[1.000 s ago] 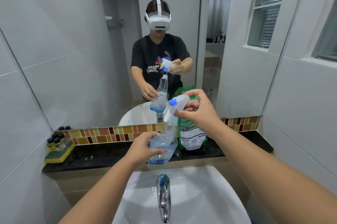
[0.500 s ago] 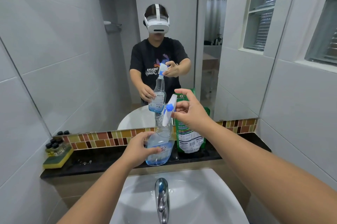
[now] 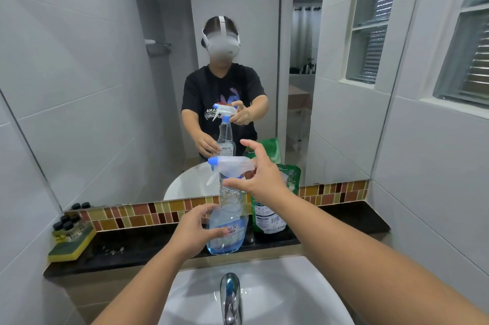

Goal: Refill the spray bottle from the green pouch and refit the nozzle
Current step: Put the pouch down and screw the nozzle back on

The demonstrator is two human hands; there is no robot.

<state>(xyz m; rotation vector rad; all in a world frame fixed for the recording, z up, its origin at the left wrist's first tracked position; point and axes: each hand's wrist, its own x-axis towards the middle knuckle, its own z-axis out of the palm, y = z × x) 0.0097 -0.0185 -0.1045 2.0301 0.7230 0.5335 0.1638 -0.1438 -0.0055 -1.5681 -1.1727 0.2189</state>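
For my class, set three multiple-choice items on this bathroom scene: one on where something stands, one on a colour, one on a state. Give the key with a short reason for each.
1. Where does the green pouch stand?
A. In the sink
B. On the dark ledge, right of the spray bottle
C. On the window sill

2. What colour is the tip of the nozzle?
A. Blue
B. Red
C. Black

3. What is the left hand doing?
A. Turning the tap
B. Resting in the sink
C. Gripping the spray bottle's lower body

Key:
1 B: the pouch stands on the dark ledge, just right of the spray bottle.
2 A: the tip at the nozzle's left end is blue.
3 C: its fingers wrap the bottle above the ledge, while the right hand is at the nozzle's collar.
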